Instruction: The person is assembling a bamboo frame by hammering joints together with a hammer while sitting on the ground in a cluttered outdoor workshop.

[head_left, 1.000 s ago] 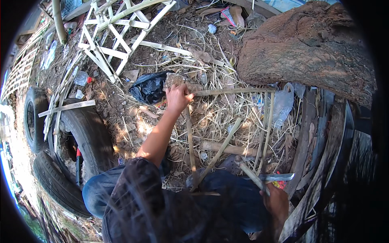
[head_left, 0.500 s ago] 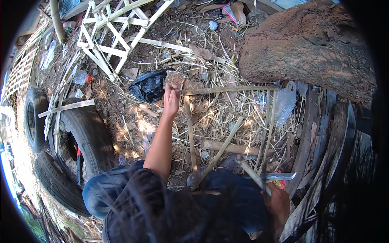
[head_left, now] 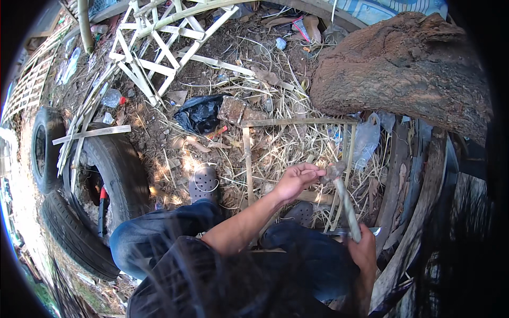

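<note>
While the right hand (head_left: pixel 363 249) grips the lower end of the hammer (head_left: pixel 348 209), we find the left hand (head_left: pixel 293 183) raised at its head. The right fingers are wrapped round the pale handle. The left fingers are bent, their tips drawn narrowly together just beside the hammer head; we cannot tell whether they touch it or pinch anything small. We record the hammer as tilted, head away from the body, over the right side of the wooden frame (head_left: pixel 297 122). That frame, of thin strips, sits in front of the person above ground strewn with shavings (head_left: pixel 289 143); its near part is hidden by the left forearm and the legs.

Below the hammer, we note part of a metal blade (head_left: pixel 377 231) beside the right hand. Two clogs (head_left: pixel 204 183) are on the person's feet, the right one partly covered. Past the frame's far left corner we observe a brick (head_left: pixel 232 109), with a black bag (head_left: pixel 199 114) just to its left. A clear bag (head_left: pixel 367 140) lies near the frame's right side, below a thick trunk (head_left: pixel 397 69). At the left we list worn tires (head_left: pixel 117 172) and, farther off, a pale lattice (head_left: pixel 167 53).
</note>
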{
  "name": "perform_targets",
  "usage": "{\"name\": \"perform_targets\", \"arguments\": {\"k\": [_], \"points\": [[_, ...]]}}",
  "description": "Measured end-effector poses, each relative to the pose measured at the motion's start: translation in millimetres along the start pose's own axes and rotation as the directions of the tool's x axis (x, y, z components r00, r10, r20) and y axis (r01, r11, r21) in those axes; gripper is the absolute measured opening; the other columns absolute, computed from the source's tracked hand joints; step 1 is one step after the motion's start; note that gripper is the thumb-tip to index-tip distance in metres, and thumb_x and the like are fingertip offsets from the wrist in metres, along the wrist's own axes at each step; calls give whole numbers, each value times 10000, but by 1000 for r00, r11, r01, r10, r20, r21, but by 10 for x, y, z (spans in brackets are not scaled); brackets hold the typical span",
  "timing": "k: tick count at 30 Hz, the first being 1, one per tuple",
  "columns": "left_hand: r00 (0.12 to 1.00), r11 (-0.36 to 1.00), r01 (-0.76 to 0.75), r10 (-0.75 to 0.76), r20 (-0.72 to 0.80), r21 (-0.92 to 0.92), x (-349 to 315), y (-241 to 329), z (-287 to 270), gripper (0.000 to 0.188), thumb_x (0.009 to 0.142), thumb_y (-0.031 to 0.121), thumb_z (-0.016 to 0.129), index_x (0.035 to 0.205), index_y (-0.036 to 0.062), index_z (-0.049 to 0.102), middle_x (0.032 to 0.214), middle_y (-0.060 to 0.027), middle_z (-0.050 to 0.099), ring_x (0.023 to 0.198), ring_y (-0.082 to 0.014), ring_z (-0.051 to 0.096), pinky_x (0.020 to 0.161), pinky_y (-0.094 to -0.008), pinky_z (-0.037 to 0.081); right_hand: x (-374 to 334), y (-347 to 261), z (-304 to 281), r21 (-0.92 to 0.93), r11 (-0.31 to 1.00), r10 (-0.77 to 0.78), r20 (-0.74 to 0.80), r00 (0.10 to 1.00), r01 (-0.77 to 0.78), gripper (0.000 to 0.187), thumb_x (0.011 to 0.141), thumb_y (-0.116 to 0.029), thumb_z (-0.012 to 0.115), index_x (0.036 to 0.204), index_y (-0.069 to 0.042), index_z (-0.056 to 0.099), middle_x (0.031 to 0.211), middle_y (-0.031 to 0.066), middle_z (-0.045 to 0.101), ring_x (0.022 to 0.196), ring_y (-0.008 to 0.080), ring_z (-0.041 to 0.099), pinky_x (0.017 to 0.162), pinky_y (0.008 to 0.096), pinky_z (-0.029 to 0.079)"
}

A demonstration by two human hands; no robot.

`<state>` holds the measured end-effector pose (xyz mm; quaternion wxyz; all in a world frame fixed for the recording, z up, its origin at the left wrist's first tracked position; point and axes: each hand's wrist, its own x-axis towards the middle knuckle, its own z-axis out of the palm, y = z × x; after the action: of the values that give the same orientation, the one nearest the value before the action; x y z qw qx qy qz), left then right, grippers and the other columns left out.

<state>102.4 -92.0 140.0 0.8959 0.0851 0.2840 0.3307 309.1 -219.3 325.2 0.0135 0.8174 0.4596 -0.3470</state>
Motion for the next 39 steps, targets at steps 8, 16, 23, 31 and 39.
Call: {"name": "perform_targets", "arguments": {"k": [8,16,23,31,39], "points": [[912,907,-408,410,3,-101,-380,909,301,144,973,93,562,1112,54,562,1174,-140,674,1233,-226,565,1125,-422,357,68,-626,-18,576,813,-149,70,986,82,257,844,-133,757,936,-1,556,750,23,585,553,79,554,407,217,457],[886,884,-455,439,147,101,-1099,1176,676,183,963,145,614,1092,19,645,1160,-131,685,1204,-184,567,1070,-361,401,228,-1719,178,599,650,-432,-214,876,467,265,789,-25,792,892,-36,548,745,-1,606,666,65,569,606,237,480],[852,849,-523,522,35,74,-1447,1313,639,80,948,73,627,983,8,658,1125,-162,687,1309,-249,473,1138,-420,315,153,-2278,254,859,234,-555,-267,788,456,258,816,44,731,971,3,528,878,106,693,767,146,685,672,277,581],[798,677,-538,601,44,503,-1122,1629,522,123,914,126,692,906,4,699,977,-35,634,928,-130,583,883,-312,453,600,-2500,351,872,168,-481,-334,810,459,245,861,35,662,1026,3,483,853,104,653,696,124,672,563,232,560],[855,-2,-371,389,343,928,-460,2201,295,153,774,113,775,881,13,729,805,-85,708,786,-163,670,742,-292,510,1624,-2257,763,822,371,-341,-312,887,431,285,782,24,691,989,3,496,770,69,644,633,109,625,550,247,503]]}}
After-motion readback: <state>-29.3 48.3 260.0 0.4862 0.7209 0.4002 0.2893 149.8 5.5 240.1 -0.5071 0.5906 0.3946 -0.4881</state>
